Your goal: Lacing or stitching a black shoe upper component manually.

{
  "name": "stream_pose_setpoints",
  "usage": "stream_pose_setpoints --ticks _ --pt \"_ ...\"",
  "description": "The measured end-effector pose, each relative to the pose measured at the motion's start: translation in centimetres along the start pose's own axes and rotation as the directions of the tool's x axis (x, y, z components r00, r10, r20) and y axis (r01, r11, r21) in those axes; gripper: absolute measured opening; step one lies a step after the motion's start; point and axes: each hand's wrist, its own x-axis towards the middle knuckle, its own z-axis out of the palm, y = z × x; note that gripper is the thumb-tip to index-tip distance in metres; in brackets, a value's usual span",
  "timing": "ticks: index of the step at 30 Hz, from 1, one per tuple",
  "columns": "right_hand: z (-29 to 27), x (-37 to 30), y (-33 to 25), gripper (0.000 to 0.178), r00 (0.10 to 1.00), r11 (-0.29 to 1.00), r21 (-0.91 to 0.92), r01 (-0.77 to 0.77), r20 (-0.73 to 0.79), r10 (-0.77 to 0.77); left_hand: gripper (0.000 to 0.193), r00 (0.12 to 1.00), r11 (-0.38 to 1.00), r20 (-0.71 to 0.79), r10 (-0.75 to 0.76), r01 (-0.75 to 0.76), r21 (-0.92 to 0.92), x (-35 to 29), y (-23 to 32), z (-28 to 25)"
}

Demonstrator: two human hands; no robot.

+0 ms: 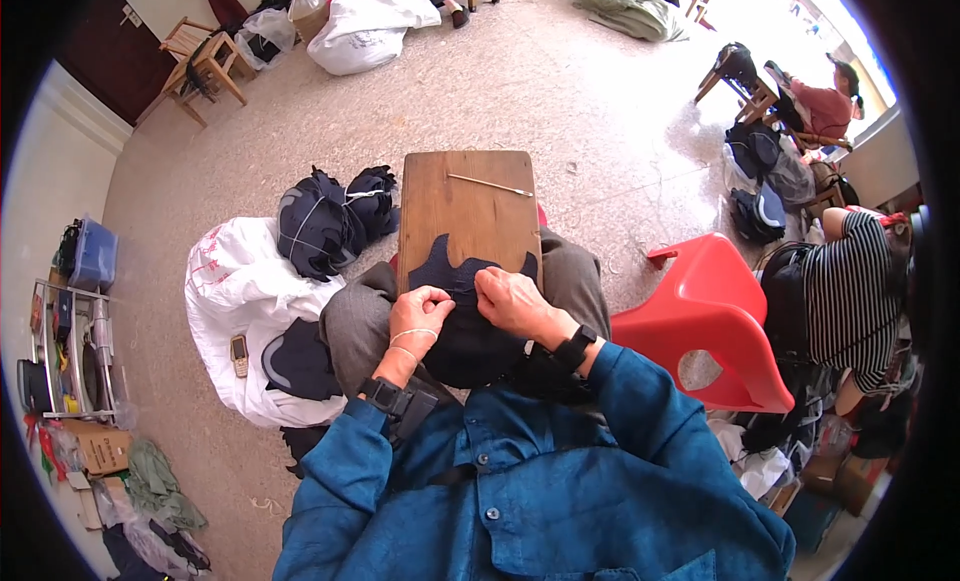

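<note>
A dark navy cut fabric piece (450,356) with pointed tabs lies over my lap and the near end of a wooden board (470,216). My left hand (418,321) is closed in a pinch above its left part, with a thin pale band around the wrist. Close by on the right, my right hand (512,303) also pinches, knuckles up, against the fabric. Whatever sits between the fingertips of either hand is too small to make out. Across the board's far part lies a thin pale stick (490,185).
Tied bundles of dark fabric pieces (320,221) and a white sack (225,281) with a mobile phone (239,356) on it are at my left. A red plastic stool (715,291) stands at my right, beside a person in a striped top (850,291). Another person sits farther back.
</note>
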Motion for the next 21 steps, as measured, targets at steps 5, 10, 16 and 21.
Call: stream_pose_setpoints --ticks 5,10,16,21 --pt "-0.5 0.0 -0.6 0.010 0.996 0.991 -0.120 -0.051 0.061 0.059 0.011 0.999 0.999 0.028 -0.023 0.024 -0.035 -0.3 0.5 0.2" --pt "-1.2 -0.3 0.0 0.011 0.995 0.997 -0.050 -0.059 0.080 0.063 0.011 0.999 0.999 0.037 -0.006 0.008 -0.051 -0.1 0.3 0.4" --pt "-1.7 -4.2 -0.6 0.015 0.984 0.996 0.082 -0.044 -0.168 0.058 0.012 0.998 0.998 0.023 0.051 -0.051 0.034 0.0 1.0 0.2" --pt "-1.7 -6.4 -2.5 0.041 0.990 0.998 -0.027 -0.065 -0.127 0.062 0.018 0.986 0.973 -0.061 0.154 -0.141 0.185 -0.3 1.8 0.8"
